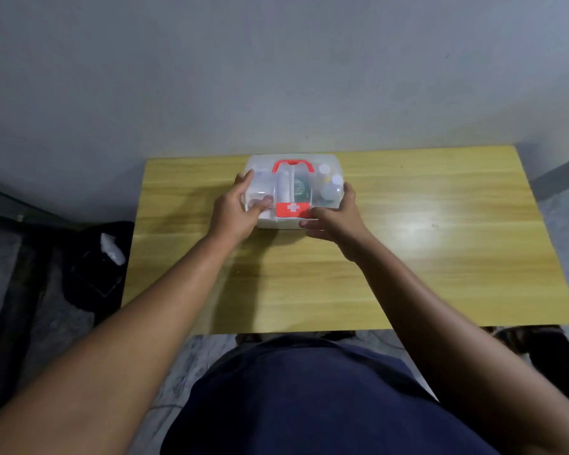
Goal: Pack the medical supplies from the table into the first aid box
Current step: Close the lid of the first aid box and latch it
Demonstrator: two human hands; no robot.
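A clear plastic first aid box (309,192) with a red handle (292,165) and a red latch bearing a white cross (292,209) stands near the far edge of the wooden table (408,257). Its lid is down. Through the lid I make out white bottles at the right and small items at the left. My left hand (234,210) grips the box's left side, thumb on the lid. My right hand (334,218) holds the front right corner, fingers along the lower front edge beside the latch.
A grey wall rises right behind the table. A dark bag or bin (97,267) with something white in it sits on the floor to the left. Dark objects (539,349) lie on the floor at the right, below the table's near edge.
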